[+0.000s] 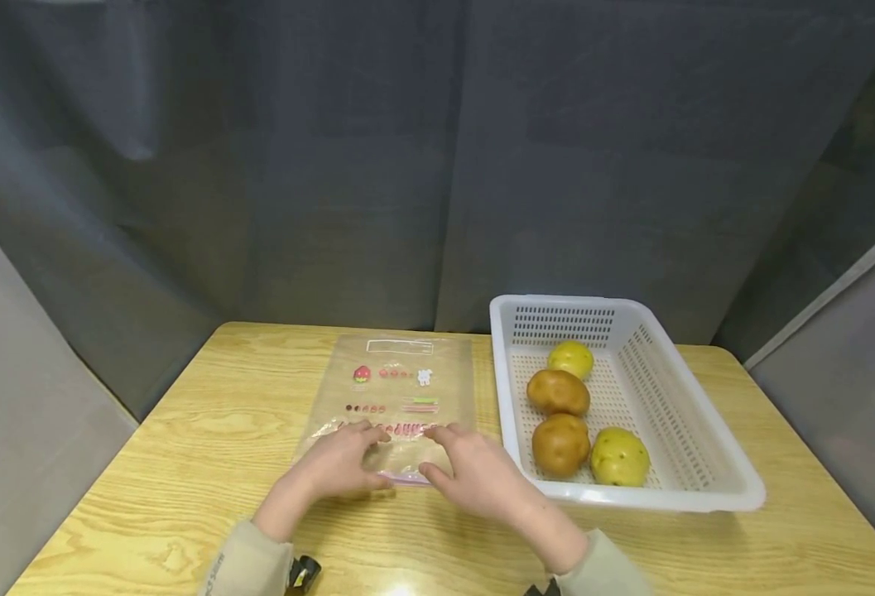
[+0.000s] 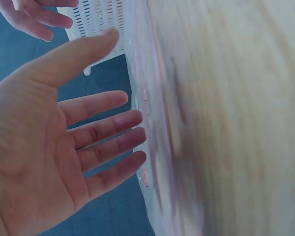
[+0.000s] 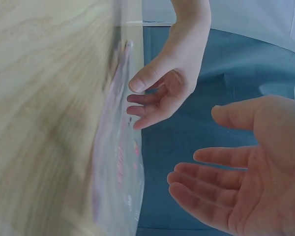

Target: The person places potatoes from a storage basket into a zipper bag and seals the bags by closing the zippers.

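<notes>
Left hand (image 1: 343, 459) and right hand (image 1: 476, 473), empty, fingers loosely spread, are partly obscuring the clear bag (image 1: 400, 391); the white basket (image 1: 675, 498), holding four potatoes (image 1: 560, 444), is flanking its right.

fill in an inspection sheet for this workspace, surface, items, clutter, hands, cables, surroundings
surface: wood-grain table, lit with a bright glare spot at the near edge
job's things: clear printed bag lying on the table, purple-tinted edge toward the person; white perforated basket to its right, holding two yellow potatoes and two brown potatoes
clutter: black pieces by both cuffs, likely worn gear; nothing else seen
hands: left hand and right hand both open at the bag's near end, holding nothing; contact with the bag unclear
cables: nothing seen
surroundings: dark curtain behind, pale panels at both sides
</notes>
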`<state>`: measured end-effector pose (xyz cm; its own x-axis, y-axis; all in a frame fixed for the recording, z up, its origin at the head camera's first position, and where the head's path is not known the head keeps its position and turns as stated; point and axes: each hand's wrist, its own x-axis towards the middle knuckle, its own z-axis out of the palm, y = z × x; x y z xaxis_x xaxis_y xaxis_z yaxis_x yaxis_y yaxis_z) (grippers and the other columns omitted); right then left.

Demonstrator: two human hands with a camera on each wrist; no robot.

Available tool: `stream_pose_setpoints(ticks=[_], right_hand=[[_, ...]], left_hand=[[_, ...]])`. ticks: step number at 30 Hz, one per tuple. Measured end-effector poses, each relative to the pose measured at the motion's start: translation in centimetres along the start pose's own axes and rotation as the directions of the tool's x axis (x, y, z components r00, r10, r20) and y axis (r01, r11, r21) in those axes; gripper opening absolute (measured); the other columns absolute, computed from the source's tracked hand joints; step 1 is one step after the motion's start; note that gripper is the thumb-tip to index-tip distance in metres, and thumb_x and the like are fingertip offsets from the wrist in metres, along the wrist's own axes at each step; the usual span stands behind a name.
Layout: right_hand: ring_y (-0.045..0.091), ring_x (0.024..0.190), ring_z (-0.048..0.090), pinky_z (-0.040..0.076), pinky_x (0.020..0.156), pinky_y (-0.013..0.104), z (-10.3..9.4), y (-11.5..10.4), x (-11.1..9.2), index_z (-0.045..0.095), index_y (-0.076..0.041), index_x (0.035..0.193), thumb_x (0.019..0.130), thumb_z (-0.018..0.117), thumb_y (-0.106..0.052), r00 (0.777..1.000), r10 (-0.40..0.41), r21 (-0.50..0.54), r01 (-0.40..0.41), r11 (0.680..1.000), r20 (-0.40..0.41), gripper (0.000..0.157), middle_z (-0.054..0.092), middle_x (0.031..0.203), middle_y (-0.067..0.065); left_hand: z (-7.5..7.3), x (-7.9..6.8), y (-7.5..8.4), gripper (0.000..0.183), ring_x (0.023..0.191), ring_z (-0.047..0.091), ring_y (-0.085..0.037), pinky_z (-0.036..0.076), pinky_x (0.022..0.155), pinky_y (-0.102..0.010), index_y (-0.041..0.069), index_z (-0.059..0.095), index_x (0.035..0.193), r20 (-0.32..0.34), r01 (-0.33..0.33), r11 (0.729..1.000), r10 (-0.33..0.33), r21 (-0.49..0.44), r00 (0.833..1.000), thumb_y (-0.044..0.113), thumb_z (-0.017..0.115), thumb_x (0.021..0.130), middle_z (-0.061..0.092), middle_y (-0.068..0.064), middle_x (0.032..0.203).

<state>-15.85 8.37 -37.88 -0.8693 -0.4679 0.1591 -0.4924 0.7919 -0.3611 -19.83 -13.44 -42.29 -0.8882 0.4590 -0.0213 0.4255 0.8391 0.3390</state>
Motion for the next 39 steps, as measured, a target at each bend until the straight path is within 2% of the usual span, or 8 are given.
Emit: stream_pose_setpoints(ticks=[11,15,18,21,27,32,36,39], right_hand=[[0.027,0.091,0.063,0.052,0.075,0.038,2.1,-0.1,-0.2,0.058,-0.004,0.115,0.086,0.06,-0.029,0.999,0.037,0.069,-0.04,0.997,0.04,0.039,0.062,0.109,0.013],[0.025,0.086,0.063,0.052,0.071,0.035,2.9,0.2,-0.3,0.06,-0.003,0.111,0.086,0.06,-0.027,0.998,0.049,0.074,-0.052,0.996,0.039,0.035,0.064,0.103,0.012],[0.024,0.085,0.063,0.052,0.071,0.035,3.5,0.4,-0.3,0.061,-0.002,0.107,0.085,0.06,-0.026,0.998,0.06,0.069,-0.062,0.996,0.032,0.032,0.065,0.099,0.011],[0.022,0.082,0.063,0.051,0.07,0.034,3.9,0.5,-0.3,0.062,-0.002,0.105,0.086,0.059,-0.024,0.997,0.07,0.079,-0.072,0.994,0.031,0.029,0.065,0.096,0.011],[0.014,0.073,0.059,0.048,0.063,0.026,4.2,0.8,-0.4,0.062,-0.003,0.101,0.087,0.057,-0.022,0.995,0.088,0.115,-0.092,0.989,0.037,0.024,0.062,0.086,0.003],[0.006,0.063,0.05,0.042,0.056,0.02,4.4,0.8,-0.5,0.063,-0.006,0.089,0.086,0.058,-0.02,0.995,0.095,0.131,-0.1,0.986,0.04,0.015,0.055,0.073,-0.004],[0.004,0.058,0.046,0.039,0.052,0.019,4.4,0.8,-0.6,0.061,-0.008,0.083,0.086,0.058,-0.018,0.994,0.102,0.14,-0.106,0.984,0.04,0.011,0.051,0.068,-0.006],[0.004,0.055,0.044,0.038,0.05,0.018,4.4,0.7,-0.7,0.061,-0.008,0.081,0.086,0.058,-0.017,0.994,0.101,0.146,-0.106,0.984,0.039,0.011,0.05,0.065,-0.007]], left_hand=[[0.9,-0.2,-0.2,0.056,0.124,0.041,-0.036,0.036,0.096,-0.053,0.011,0.061,0.113,0.011,-0.073,0.997,0.073,-0.008,0.997,0.032,0.077,0.064,0.051,-0.016,0.128],[0.9,-0.2,0.0,0.051,0.115,0.049,-0.031,0.043,0.089,-0.046,0.011,0.063,0.109,0.013,-0.09,0.996,0.09,-0.004,0.996,0.029,0.078,0.063,0.057,-0.01,0.116],[0.9,-0.2,0.1,0.048,0.098,0.055,-0.022,0.047,0.08,-0.039,0.012,0.064,0.107,0.013,-0.102,0.995,0.102,-0.004,0.995,0.027,0.078,0.064,0.058,-0.002,0.101],[0.9,-0.2,0.0,0.044,0.092,0.055,-0.018,0.047,0.079,-0.036,0.012,0.065,0.106,0.015,-0.111,0.994,0.111,-0.007,0.994,0.026,0.078,0.066,0.057,0.001,0.098],[1.0,0.0,-0.1,0.036,0.107,0.054,-0.024,0.046,0.087,-0.038,0.012,0.067,0.104,0.016,-0.123,0.992,0.123,-0.018,0.992,0.022,0.075,0.07,0.059,0.001,0.101],[1.1,0.1,-0.2,0.031,0.094,0.057,-0.018,0.047,0.084,-0.036,0.013,0.068,0.101,-0.001,-0.142,0.99,0.142,-0.006,0.99,0.018,0.074,0.072,0.059,0.002,0.096],[1.3,0.2,-0.3,0.023,0.092,0.058,-0.016,0.047,0.085,-0.035,0.013,0.069,0.098,-0.024,-0.161,0.987,0.161,0.001,0.987,0.015,0.071,0.075,0.062,0.003,0.094],[1.4,0.3,-0.4,0.014,0.088,0.059,-0.013,0.048,0.082,-0.031,0.013,0.07,0.093,-0.042,-0.18,0.984,0.18,0.004,0.983,0.014,0.068,0.079,0.064,0.004,0.091]])
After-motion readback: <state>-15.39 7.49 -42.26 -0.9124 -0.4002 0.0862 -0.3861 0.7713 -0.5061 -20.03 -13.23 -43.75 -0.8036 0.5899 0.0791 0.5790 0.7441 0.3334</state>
